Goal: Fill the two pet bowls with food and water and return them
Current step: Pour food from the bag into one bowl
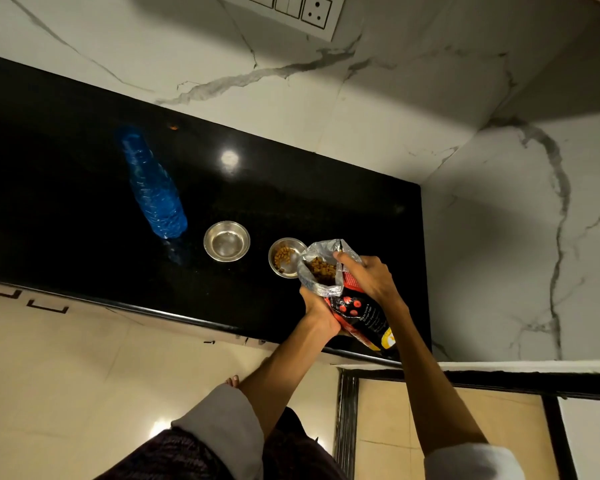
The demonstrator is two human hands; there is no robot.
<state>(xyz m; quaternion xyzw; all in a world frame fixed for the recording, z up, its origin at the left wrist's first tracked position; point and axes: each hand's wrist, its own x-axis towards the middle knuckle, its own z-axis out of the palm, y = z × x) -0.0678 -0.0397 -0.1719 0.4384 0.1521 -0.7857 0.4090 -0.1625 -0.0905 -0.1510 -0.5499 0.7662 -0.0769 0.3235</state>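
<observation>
On the black worktop (84, 209) a blue water bottle (153, 188) stands at the left. Just right of it sits an empty steel bowl (226, 241), then a second bowl (286, 258) with some kibble in it. Over that bowl's right rim tilts the open food bag (340, 289); the left hand (317, 311) grips it from below and the right hand (369, 277) grips near its mouth.
</observation>
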